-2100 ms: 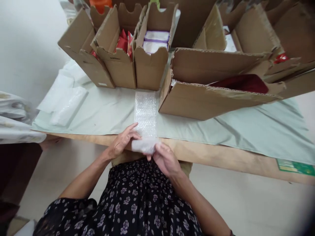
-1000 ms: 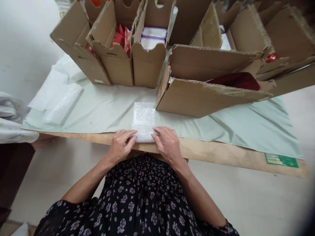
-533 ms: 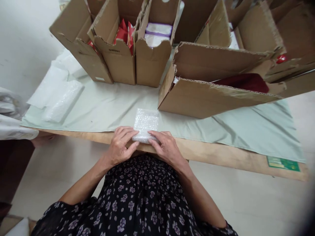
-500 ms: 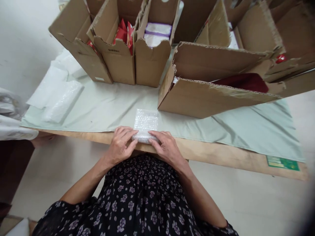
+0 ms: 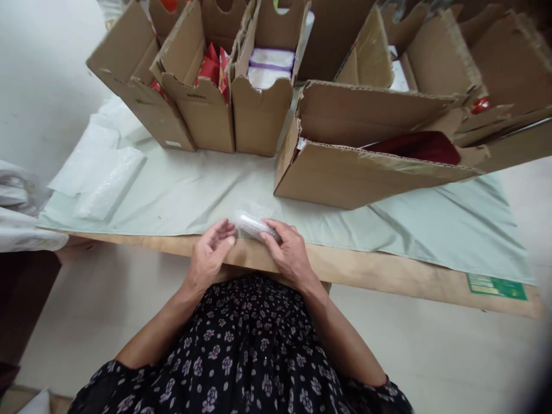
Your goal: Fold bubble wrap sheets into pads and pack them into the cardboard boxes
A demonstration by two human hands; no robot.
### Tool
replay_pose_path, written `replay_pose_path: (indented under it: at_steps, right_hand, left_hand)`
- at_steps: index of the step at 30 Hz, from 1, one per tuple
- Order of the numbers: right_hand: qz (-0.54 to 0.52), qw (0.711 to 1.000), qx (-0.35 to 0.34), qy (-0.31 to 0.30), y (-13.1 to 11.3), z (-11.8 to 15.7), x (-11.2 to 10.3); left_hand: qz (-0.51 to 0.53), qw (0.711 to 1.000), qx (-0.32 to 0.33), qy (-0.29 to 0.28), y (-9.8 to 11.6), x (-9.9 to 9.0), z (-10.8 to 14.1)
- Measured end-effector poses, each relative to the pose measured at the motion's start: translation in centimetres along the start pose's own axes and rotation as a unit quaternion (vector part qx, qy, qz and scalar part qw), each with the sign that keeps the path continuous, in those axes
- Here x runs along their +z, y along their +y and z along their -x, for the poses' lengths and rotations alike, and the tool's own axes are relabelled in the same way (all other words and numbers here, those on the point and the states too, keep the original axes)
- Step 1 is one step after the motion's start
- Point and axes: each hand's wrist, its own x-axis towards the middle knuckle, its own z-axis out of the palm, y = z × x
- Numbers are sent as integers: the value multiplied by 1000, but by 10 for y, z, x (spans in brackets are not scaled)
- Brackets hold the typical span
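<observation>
A small roll of clear bubble wrap (image 5: 254, 224) lies tilted at the table's front edge, its far end slightly blurred. My right hand (image 5: 287, 247) grips the roll's right end between thumb and fingers. Just left of the roll, my left hand (image 5: 213, 250) has its thumb apart from its curled fingers and holds nothing. Whether anything is inside the wrap cannot be made out.
Beyond the hands, cardboard boxes (image 5: 259, 118) stand in a row with red and white-purple packs inside. A wide box (image 5: 336, 178) holds something dark red. Bubble wrap sheets (image 5: 107, 184) lie at the left, and a green card (image 5: 495, 286) at the right edge.
My left hand has let go of the wrap and moved slightly left. The flat part of the wrap is now rolled up, and the roll has turned slantwise in my right hand.
</observation>
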Motion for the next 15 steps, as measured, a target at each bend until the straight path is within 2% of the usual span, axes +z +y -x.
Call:
replay_pose_path:
  at_steps: [3, 4, 6, 8, 12, 15]
  right_hand:
    - [-109, 991, 35, -74, -7, 11, -7]
    - [-112, 990, 34, -76, -8, 15, -11]
    - [-83, 996, 22, -31, -7, 23, -23]
    - [-69, 998, 7, 8, -5, 28, -39]
    - [-107, 992, -4, -73, -5, 28, -71]
    - [-79, 993, -19, -89, -12, 19, -90]
  left_hand:
    - [142, 985, -86, -48, -1, 12, 3]
    - [164, 980, -102, -48, -1, 16, 2]
    - [167, 979, -107, -51, 3, 21, 1]
    - [130, 984, -88, -87, 9, 25, 0]
    - [46, 977, -33, -206, 27, 36, 2]
    - [-29, 966, 57, -251, 42, 46, -3]
